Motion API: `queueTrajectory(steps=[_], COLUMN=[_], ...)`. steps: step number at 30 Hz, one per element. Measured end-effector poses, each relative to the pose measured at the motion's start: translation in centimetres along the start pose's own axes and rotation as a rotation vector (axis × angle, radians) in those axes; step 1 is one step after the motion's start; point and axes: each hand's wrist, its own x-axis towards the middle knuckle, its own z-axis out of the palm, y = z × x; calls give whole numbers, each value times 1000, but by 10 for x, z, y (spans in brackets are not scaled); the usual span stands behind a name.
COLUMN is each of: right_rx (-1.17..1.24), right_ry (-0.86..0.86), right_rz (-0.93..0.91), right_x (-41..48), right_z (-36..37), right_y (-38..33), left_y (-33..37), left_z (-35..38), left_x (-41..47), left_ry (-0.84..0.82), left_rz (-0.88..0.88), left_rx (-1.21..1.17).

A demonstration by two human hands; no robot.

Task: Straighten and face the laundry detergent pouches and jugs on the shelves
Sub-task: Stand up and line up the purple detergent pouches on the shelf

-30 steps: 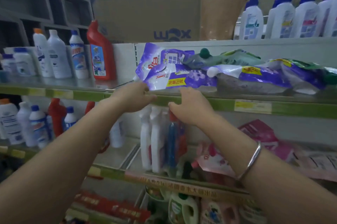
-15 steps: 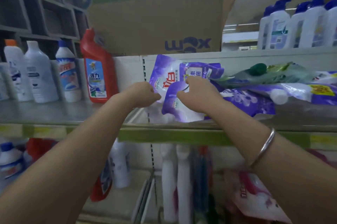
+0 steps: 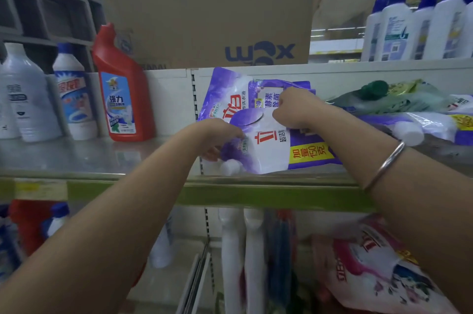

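Here both hands, left hand point(image 3: 220, 134) and right hand point(image 3: 294, 109), have fingers closed on a purple-and-white pouch point(image 3: 271, 144), crumpled, tilted, beside the red bottle point(image 3: 122, 93).

A purple and white pouch point(image 3: 271, 146) is lying tilted at the shelf's front edge, its white cap point(image 3: 230, 167) pointing down-left and its red lettering and yellow band turned sideways. Behind it a second purple pouch point(image 3: 230, 95) is leaning upright against the back panel. To the right, more pouches point(image 3: 419, 121) are lying flat in a loose heap.
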Motion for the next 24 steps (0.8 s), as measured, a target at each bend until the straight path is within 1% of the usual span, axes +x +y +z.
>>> queueTrajectory(steps=[3,6,7,8,9,10,11,12,13,14,17,20,24], right_rx=[-62,-110,-189,-336,-520,-675,-766,-806,-824,-828,-818,-797,-555], right_ry=[14,141,188,220,208,160,102,51,23,16,47,65,47], right_rz=[8,-68,-92,-103,-84,-21,67,150,202,216,180,110,-37], right_x=[2,-3,-6,-7,-7,-5,-4,-4,-3,-2,0,4,11], right_z=[-1,-2,-2,-3,-4,-6,-9,-11,-12,-13,-13,-7,0], right_y=[1,-1,-2,-3,-3,-2,-1,2,5,8,13,12,9], left_y=[2,6,7,8,8,7,7,7,8,8,9,10,13], left_z=[5,9,10,11,11,12,13,14,14,15,17,20,23], left_x=[2,3,3,3,4,5,6,5,4,4,3,6,9], left_ry=[-11,-1,0,-1,-3,-4,-2,2,2,1,20,101,184], left_rz=[-36,-51,-52,-53,-53,-54,-57,-61,-60,-54,-45,-4,43], left_rx=[-75,-111,-115,-116,-115,-120,-129,-140,-153,-171,-233,-264,-240])
